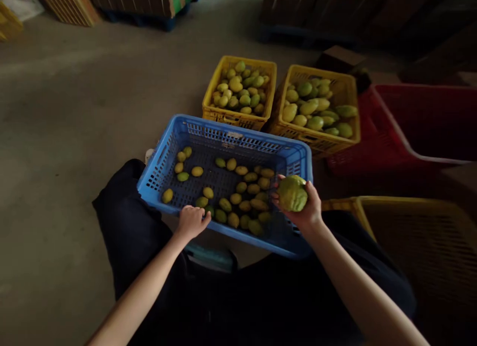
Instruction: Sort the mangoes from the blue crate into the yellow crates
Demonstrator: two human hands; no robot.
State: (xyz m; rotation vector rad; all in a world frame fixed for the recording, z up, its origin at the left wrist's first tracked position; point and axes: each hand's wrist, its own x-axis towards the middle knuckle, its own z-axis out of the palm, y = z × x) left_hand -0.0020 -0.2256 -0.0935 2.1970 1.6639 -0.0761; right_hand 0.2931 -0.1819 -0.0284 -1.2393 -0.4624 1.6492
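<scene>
A blue plastic crate (238,132) lies before me at knee height, with several yellow and green lemons (245,205) spread over its slatted floor, most toward the right half. My left hand (193,221) is closed over the crate's near rim. Above the crate's right end, my right hand (311,212) holds a large, bumpy yellow-green citrus fruit (293,193), palm upward with the fingers around it. The fruit is far bigger than the lemons below.
Beyond the blue crate stand two yellow crates, one with rounder lemons (244,87) and one with longer green-yellow fruit (315,106). To the right are a red bin (383,117) and another yellow crate (410,203). Boxes on blue pallets (137,20) line the back.
</scene>
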